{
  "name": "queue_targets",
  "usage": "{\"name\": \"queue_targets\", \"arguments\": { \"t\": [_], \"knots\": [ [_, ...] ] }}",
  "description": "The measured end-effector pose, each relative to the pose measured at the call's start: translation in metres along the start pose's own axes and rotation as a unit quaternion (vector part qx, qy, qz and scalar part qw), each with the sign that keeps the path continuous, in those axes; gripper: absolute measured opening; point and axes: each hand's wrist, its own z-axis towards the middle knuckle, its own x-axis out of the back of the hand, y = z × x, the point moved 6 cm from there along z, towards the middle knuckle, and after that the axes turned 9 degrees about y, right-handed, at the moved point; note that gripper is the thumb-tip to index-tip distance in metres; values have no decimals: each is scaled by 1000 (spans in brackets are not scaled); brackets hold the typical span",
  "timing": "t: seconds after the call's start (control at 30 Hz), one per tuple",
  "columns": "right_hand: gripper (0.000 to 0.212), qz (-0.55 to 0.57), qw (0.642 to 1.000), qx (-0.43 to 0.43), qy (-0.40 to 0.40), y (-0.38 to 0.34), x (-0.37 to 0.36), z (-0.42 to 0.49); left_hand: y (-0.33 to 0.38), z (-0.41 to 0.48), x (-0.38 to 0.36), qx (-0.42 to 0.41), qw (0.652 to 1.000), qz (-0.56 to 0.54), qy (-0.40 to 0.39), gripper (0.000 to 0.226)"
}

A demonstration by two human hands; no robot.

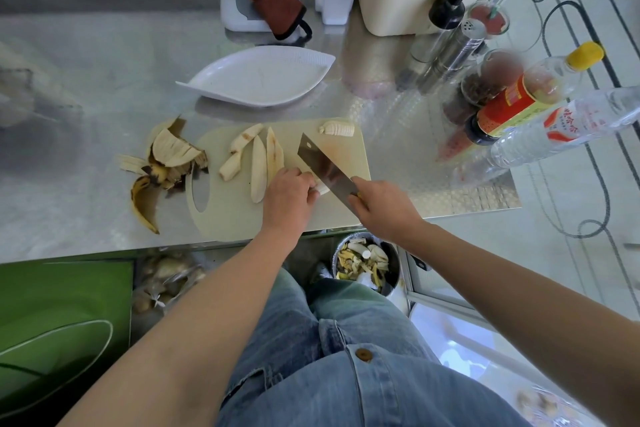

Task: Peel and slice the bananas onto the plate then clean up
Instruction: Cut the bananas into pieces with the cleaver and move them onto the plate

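A banana piece is held down for slicing on the cutting board (228,215); nothing has been put on the plate (256,80) yet.

In the head view, the banana piece (321,188) is pinned to the board under the curled fingers of the left hand (289,196), apparently so that it is kept from rolling. The cleaver (325,166) is gripped by the right hand (384,208), and its blade is set just beside those fingers. Three peeled banana lengths (259,163) are laid side by side to the left, judged to be waiting their turn. A sliced stack (337,129) has been set at the board's far corner, near the plate. The peels (166,166) are heaped off the board's left edge, and a waste bin (367,263) is seen below the counter edge. Most of the held piece is covered by the hand, and the cleaver handle is almost wholly hidden in the grip. Whether the edge is touching the fruit cannot be told.
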Motion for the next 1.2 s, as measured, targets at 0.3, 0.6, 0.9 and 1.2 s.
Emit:
{"name": "queue_targets", "arguments": {
  "t": [0.3, 0.6, 0.9, 1.2],
  "knots": [
    [12, -20, 1000, -4, -13, -1, -5, -2, -2, -1, -1, 5, 1000, -9, 3, 10],
    [12, -3, 1000, 6, 10, -5, 4, -2, -3, -2, 0, 5, 1000, -11, 12, 10],
    [18, -25, 1000, -11, -9, -3, -6, -4, -4, -3, -2, 12, 1000, -9, 11, 10],
    [17, 6, 1000, -10, 27, -4, 0, -3, -4, -2, -1, 15, 999, -27, 19, 10]
  ]
}}
